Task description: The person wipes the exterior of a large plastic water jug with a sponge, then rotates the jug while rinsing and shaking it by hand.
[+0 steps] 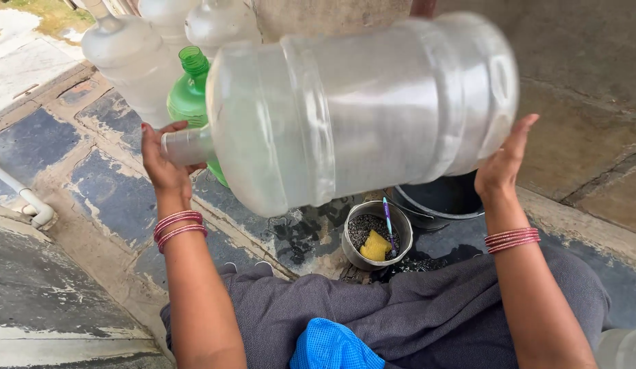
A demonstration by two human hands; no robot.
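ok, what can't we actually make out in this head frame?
- Left hand palm: covered by the big clear water jar's neck.
- Right hand fingertips: behind the jar's base.
- Black tub: mostly hidden by the jar, contents unseen.
- Green bottle: lower half behind the jar.
- Clear bottles at the rear: tops cut off by the top edge.
- Steel bowl: its dark grains too small to identify.
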